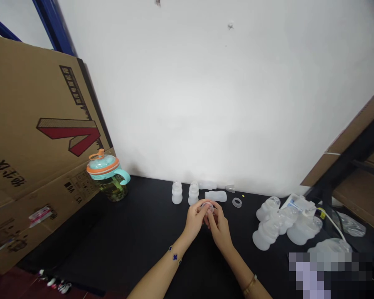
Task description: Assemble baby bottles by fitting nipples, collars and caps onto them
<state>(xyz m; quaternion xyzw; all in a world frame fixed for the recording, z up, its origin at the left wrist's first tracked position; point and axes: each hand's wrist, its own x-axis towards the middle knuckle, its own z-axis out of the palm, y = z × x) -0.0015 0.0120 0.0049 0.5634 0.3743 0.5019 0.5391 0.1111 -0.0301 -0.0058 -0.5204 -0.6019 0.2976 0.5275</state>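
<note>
Both hands meet above the black table. My left hand (194, 218) and my right hand (218, 227) are closed round a small round translucent piece (207, 206), with the thumbs pressing on it. Fingers cover much of the piece, so its exact kind is unclear. Just behind the hands stand two small white baby bottles, one bottle (177, 193) farther left and the other bottle (193, 192) close to my left fingers. A white bottle body (216, 195) lies on its side past my right fingers. To its right are a translucent ring (237, 202) and a clear cap (230, 188).
At the right, several translucent bottles (266, 233) stand near a white device with a cable (297, 203) and clear plastic bags (349, 224). A teal and orange lidded jug (109, 176) stands at the left by a large cardboard box (34, 104). The white wall (193, 104) bounds the table's back.
</note>
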